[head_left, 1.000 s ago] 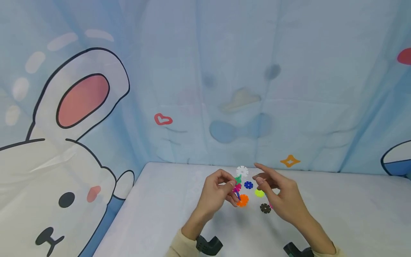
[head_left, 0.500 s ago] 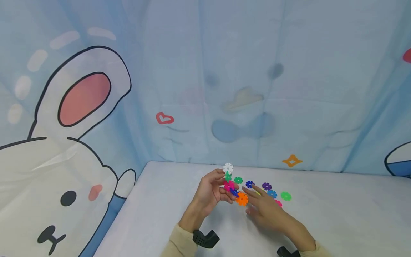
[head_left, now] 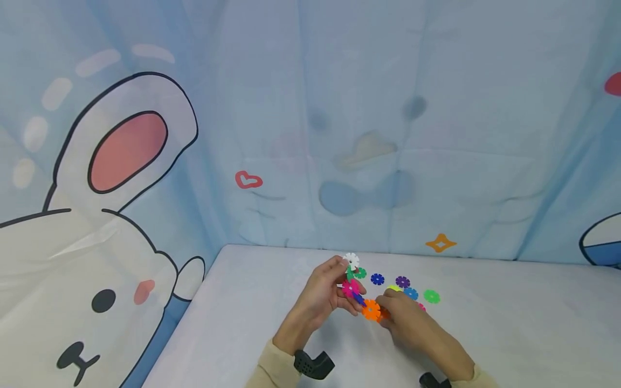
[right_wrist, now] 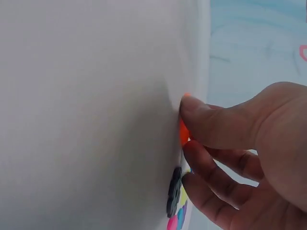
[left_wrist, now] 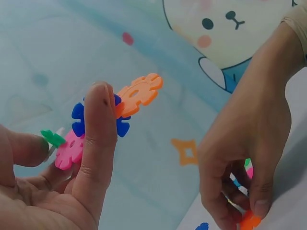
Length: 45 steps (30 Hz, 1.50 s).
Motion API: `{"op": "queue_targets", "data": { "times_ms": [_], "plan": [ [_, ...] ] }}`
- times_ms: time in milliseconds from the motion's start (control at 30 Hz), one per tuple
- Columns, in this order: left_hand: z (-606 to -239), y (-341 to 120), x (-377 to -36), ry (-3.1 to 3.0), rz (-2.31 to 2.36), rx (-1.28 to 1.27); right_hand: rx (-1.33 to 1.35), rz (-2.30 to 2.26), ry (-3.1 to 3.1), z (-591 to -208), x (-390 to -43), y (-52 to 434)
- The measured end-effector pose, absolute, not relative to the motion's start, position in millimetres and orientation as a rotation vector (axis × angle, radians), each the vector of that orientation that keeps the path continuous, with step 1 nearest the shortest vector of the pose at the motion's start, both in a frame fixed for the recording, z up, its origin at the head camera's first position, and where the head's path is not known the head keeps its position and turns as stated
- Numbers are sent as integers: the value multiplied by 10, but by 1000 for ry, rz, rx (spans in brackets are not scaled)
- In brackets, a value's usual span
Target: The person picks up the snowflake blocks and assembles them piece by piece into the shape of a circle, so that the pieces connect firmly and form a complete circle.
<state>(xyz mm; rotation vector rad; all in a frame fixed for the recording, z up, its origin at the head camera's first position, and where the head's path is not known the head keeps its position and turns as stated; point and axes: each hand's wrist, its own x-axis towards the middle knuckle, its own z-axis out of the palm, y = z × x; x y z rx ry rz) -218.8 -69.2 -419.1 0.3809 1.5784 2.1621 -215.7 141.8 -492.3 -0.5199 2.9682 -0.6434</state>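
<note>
My left hand (head_left: 345,286) holds a chain of joined snowflake discs (head_left: 351,289) up off the white table (head_left: 242,302): white on top, then green, pink, blue and orange. In the left wrist view the chain (left_wrist: 72,146) is pinched between thumb and fingers, its orange disc (left_wrist: 140,93) sticking out. My right hand (head_left: 386,311) is down on the table just right of the chain, thumb and fingers pinching a loose orange disc (head_left: 383,313). The right wrist view shows that orange disc (right_wrist: 183,132) between the fingertips (right_wrist: 192,103).
Several loose discs lie behind my right hand: green (head_left: 360,273), dark blue (head_left: 377,279), purple (head_left: 402,282), light blue (head_left: 411,293), bright green (head_left: 431,296). A black disc (right_wrist: 174,190) lies under the right fingers. A cartoon-printed blue cloth (head_left: 339,134) hangs behind the table.
My right hand came down from a raised, open pose onto the table and closed its fingers on an orange disc. The left hand kept the chain, shifting slightly.
</note>
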Motion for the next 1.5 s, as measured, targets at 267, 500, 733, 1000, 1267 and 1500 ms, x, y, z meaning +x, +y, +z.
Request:
{"op": "queue_targets", "data": {
  "times_ms": [267,500,733,1000,1267,1500],
  "plan": [
    [-4192,-631,-2135,1633,2126,405,-472,-739,2909,-4895,-2182,1480],
    [-4185,-604,-2107,1671,2106,437,-716,-1080,3029,-4758,-2190,1664],
    [-4163,-558,-2049,1722,2042,489,-873,-1619,3236,-4492,-2122,1689],
    [-4163,-507,-2006,1745,2011,510,-969,-1798,3188,-4321,-2006,1652],
    [-4145,-501,-1986,1761,1985,530,-1027,-1637,3327,-4258,-1966,1651],
    [-4129,-499,-1981,1804,1974,546,-1152,-1551,3372,-4231,-1959,1666]
  ]
}}
